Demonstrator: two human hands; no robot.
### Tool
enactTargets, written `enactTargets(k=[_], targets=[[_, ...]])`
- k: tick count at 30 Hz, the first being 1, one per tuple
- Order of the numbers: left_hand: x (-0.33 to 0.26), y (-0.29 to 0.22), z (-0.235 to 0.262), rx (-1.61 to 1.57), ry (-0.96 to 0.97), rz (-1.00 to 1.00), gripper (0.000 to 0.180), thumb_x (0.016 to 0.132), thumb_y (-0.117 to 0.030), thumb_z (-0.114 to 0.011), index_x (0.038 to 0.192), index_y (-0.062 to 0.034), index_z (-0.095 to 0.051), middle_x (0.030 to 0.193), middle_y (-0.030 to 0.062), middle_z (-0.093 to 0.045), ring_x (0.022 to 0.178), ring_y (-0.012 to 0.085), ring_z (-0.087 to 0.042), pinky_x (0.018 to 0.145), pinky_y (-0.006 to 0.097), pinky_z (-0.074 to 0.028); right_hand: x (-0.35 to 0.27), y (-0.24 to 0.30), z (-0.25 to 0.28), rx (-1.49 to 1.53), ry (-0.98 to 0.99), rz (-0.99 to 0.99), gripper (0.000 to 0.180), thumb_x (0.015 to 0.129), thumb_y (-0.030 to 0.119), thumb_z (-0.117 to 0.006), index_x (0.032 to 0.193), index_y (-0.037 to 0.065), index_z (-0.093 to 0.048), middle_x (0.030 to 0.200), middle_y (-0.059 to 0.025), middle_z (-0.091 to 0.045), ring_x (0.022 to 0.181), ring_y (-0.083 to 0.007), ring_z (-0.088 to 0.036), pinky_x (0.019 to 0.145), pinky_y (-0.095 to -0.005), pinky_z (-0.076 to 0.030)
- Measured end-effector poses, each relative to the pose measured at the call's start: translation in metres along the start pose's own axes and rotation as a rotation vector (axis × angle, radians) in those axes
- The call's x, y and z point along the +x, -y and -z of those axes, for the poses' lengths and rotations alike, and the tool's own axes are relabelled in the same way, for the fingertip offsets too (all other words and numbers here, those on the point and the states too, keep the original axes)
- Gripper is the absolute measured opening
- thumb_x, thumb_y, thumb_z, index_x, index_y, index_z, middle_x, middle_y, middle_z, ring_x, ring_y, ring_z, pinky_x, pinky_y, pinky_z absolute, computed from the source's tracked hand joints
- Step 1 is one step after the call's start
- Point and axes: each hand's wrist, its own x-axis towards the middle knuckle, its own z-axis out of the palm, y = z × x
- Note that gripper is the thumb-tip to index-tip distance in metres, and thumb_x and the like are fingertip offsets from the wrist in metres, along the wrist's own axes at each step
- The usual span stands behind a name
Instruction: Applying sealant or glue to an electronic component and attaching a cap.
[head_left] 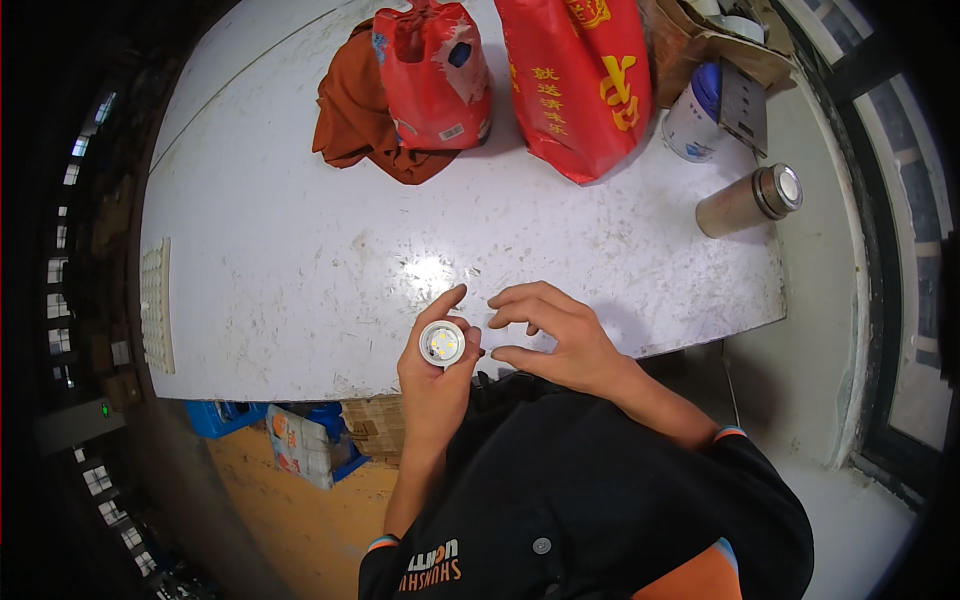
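Observation:
My left hand (432, 390) is closed around a small LED lamp (442, 343), near the front edge of the white table (300, 280). The lamp's round white rim faces up, and several yellowish LED chips show inside it. Its lower part is hidden in my fingers. To the right, my right hand (565, 340) is held with fingers and thumb apart and nothing between them. A gap separates it from the lamp.
Toward the back lie a brown cloth (345, 110), a red plastic bag (437, 90) and a larger red bag (580, 90). A thermos flask (740, 202), a white tub (690, 125) and a cardboard box (680, 40) stand at right. A pale ridged strip (156, 305) lies along the left edge.

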Motion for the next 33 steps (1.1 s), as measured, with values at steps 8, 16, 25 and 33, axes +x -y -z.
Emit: enactTargets(k=[8, 16, 25, 33], targets=[[-0.003, 0.002, 0.001, -0.064, 0.003, 0.026, 0.038, 0.082, -0.001, -0.062, 0.120, -0.0036, -0.055, 0.086, 0.0010, -0.054, 0.079, 0.0064, -0.051, 0.068, 0.021, -0.046, -0.001, 0.003, -0.004, -0.048, 0.023, -0.044, 0.026, 0.074, 0.009, -0.071, 0.097, 0.005, -0.060, 0.100, -0.0052, -0.062, 0.084, -0.0152, -0.061, 0.065, -0.0264, -0.050], [-0.003, -0.002, 0.005, -0.148, -0.050, -0.063, 0.038, 0.081, 0.002, -0.063, 0.119, -0.0010, -0.054, 0.086, 0.0010, -0.052, 0.076, 0.0078, -0.051, 0.066, 0.020, -0.045, -0.018, -0.028, -0.009, 1.521, 0.097, -0.695, 0.036, 0.086, 0.029, -0.062, 0.111, 0.007, -0.049, 0.105, -0.0170, -0.057, 0.071, -0.0116, -0.054, 0.045, -0.0186, -0.041], [-0.002, -0.007, -0.004, -0.046, 0.019, -0.091, 0.037, 0.082, 0.001, -0.063, 0.118, -0.0006, -0.055, 0.089, 0.0025, -0.056, 0.082, 0.0084, -0.052, 0.073, 0.021, -0.043, -0.025, -0.038, -0.015, 1.673, 0.188, -0.707, 0.030, 0.090, 0.029, -0.057, 0.113, 0.013, -0.049, 0.105, -0.0161, -0.054, 0.069, -0.0100, -0.049, 0.045, -0.0181, -0.038], [0.001, -0.005, -0.006, -0.082, 0.016, -0.044, 0.035, 0.083, -0.001, -0.061, 0.118, -0.0013, -0.055, 0.088, 0.0023, -0.056, 0.084, 0.0075, -0.052, 0.073, 0.022, -0.044, -0.027, -0.047, -0.020, 1.728, 0.270, -0.678, 0.028, 0.092, 0.024, -0.052, 0.113, 0.006, -0.048, 0.106, -0.0165, -0.057, 0.075, -0.0114, -0.055, 0.050, -0.0204, -0.043]])
